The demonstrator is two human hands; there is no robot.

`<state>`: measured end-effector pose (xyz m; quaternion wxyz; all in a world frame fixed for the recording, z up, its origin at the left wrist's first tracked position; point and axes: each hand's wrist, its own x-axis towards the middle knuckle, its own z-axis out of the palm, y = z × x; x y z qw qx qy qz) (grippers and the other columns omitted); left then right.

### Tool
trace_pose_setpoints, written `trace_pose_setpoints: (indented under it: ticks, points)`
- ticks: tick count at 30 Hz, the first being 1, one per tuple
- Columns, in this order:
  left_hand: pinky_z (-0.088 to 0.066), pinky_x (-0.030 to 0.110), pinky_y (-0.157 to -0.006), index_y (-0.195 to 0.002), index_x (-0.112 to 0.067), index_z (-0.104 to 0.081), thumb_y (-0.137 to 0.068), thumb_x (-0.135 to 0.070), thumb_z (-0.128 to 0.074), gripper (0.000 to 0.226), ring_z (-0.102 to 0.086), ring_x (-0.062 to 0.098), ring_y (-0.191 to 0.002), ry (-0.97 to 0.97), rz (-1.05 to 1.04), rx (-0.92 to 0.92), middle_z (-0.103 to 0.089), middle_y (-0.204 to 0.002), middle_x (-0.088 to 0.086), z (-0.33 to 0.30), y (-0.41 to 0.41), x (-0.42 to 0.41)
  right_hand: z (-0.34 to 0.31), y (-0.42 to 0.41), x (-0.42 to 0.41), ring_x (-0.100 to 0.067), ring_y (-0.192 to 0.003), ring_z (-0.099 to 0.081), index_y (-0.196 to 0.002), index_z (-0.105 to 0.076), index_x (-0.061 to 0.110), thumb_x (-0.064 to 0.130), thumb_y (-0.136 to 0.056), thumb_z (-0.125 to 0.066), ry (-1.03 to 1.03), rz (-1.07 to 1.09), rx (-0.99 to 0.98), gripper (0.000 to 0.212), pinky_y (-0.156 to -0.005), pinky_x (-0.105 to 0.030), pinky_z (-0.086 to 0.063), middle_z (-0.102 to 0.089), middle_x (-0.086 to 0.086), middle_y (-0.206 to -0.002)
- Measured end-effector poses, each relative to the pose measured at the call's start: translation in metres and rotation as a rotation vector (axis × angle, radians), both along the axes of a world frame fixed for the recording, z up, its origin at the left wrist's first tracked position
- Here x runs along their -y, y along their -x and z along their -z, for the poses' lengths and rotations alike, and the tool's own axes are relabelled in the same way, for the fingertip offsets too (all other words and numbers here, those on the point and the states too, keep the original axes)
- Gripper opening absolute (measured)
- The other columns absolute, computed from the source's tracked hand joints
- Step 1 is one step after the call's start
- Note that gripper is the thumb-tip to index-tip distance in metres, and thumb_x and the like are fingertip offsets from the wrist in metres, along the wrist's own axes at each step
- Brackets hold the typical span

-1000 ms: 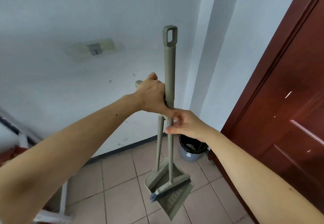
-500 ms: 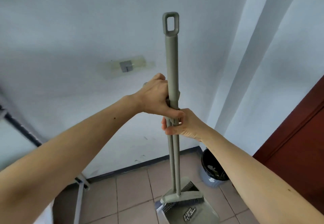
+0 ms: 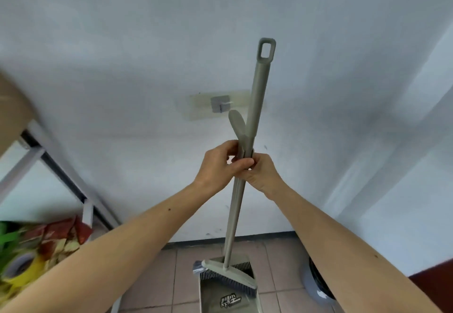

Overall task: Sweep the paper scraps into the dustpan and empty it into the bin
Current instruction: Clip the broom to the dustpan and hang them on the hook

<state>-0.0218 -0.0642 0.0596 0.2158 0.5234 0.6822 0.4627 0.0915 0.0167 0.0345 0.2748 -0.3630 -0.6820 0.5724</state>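
An olive-grey broom [image 3: 257,97] with a loop at its top stands clipped against the matching dustpan's handle [image 3: 236,126]. Its brush head [image 3: 228,274] rests in the dustpan [image 3: 220,298] on the tiled floor. My left hand [image 3: 218,165] and my right hand [image 3: 263,174] both grip the two handles where they join, thumbs overlapping. A grey bin [image 3: 316,285] with a black liner stands on the floor at the lower right, partly behind my right forearm. No paper scraps show.
A white wall fills most of the view, with a small stick-on hook [image 3: 220,103] behind the handles. A grey metal frame [image 3: 61,173] slants at the left, with colourful packaging [image 3: 36,246] below it. A dark red door corner [image 3: 431,285] shows at the lower right.
The view swung left, so the door has almost left the frame. The dustpan handle's top now stands free of the broom, and my hands have closed together around the joint.
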Motion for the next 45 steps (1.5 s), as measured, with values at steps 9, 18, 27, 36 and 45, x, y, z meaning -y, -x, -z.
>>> trace_pose_setpoints:
  ticks: [9, 18, 27, 36, 45]
  points:
    - [-0.051, 0.044, -0.088, -0.106, -0.013, -0.071, -0.091, -0.030, -0.067, 0.023, -0.064, 0.022, -0.094, 0.081, -0.069, -0.072, -0.073, -0.096, 0.004, 0.038, 0.045, -0.061, 0.042, 0.054, -0.067, -0.017, -0.080, -0.068, -0.080, -0.072, 0.021, 0.003, -0.074, -0.082, 0.061, -0.031, 0.027, 0.021, -0.079, -0.032, -0.057, -0.072, 0.000, -0.083]
    - [-0.050, 0.045, -0.086, -0.104, -0.011, -0.070, -0.092, -0.032, -0.068, 0.025, -0.063, 0.024, -0.091, 0.093, -0.053, -0.085, -0.072, -0.095, 0.006, 0.052, 0.068, -0.077, 0.054, 0.075, -0.084, -0.015, -0.079, -0.067, -0.084, -0.072, 0.015, 0.004, -0.073, -0.082, 0.056, -0.040, 0.038, 0.018, -0.073, -0.023, -0.054, -0.072, -0.003, -0.086]
    - [-0.051, 0.047, -0.092, -0.110, -0.010, -0.068, -0.085, -0.044, -0.062, 0.042, -0.064, 0.026, -0.099, 0.118, 0.012, -0.076, -0.072, -0.100, 0.010, 0.059, 0.081, -0.070, 0.064, 0.087, -0.077, -0.029, -0.086, -0.069, -0.081, -0.071, 0.019, 0.004, -0.073, -0.083, 0.041, 0.002, 0.059, 0.021, -0.077, -0.027, -0.057, -0.072, -0.007, -0.085]
    - [-0.048, 0.041, -0.094, -0.112, -0.010, -0.068, -0.091, -0.030, -0.070, 0.030, -0.064, 0.024, -0.104, 0.134, 0.055, -0.080, -0.072, -0.106, 0.010, 0.068, 0.094, -0.072, 0.067, 0.092, -0.077, -0.010, -0.074, -0.065, -0.079, -0.070, 0.025, 0.012, -0.073, -0.083, -0.034, 0.010, 0.149, 0.019, -0.072, -0.020, -0.056, -0.069, 0.007, -0.077]
    - [-0.048, 0.039, -0.099, -0.120, -0.009, -0.068, -0.091, -0.025, -0.072, 0.034, -0.063, 0.024, -0.112, 0.094, 0.069, -0.080, -0.072, -0.116, 0.010, 0.069, 0.094, -0.072, 0.065, 0.091, -0.076, -0.010, -0.075, -0.062, -0.097, -0.070, 0.011, 0.014, -0.073, -0.081, -0.109, -0.017, 0.217, 0.026, -0.067, -0.015, -0.051, -0.070, -0.002, -0.087]
